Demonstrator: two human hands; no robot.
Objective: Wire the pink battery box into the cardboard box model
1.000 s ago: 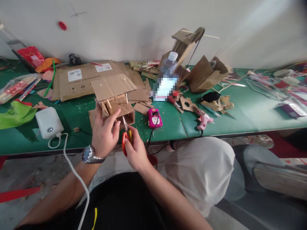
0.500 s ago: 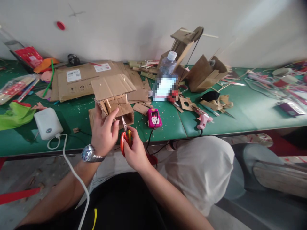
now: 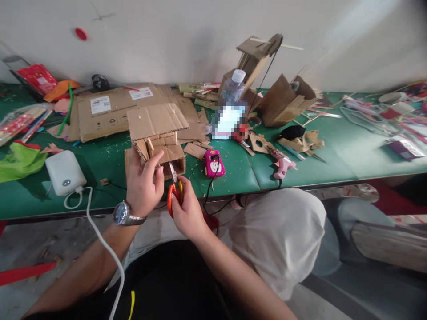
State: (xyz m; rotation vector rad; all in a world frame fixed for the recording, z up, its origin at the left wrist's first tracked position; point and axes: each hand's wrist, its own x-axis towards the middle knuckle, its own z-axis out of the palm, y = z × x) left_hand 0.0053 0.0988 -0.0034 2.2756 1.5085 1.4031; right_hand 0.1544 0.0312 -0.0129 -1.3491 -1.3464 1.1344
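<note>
A small cardboard model with a flat roof on thin wooden posts stands at the front of the green table. My left hand is closed around its left side, thumb and forefinger lying on the lower box. In my right hand is a pair of scissors with red and yellow handles, its fingers wrapped round them. The blades point away from me, and their tips reach into the open front of the box, where they are hidden.
Left of the model lies a white power bank with its cable. To the right are a pink box-shaped gadget, a pink glue gun and a plastic bottle. Flat cardboard and another cardboard structure stand behind.
The view has shifted very slightly. Both hands, the scissors and the cardboard model keep almost the same places.
</note>
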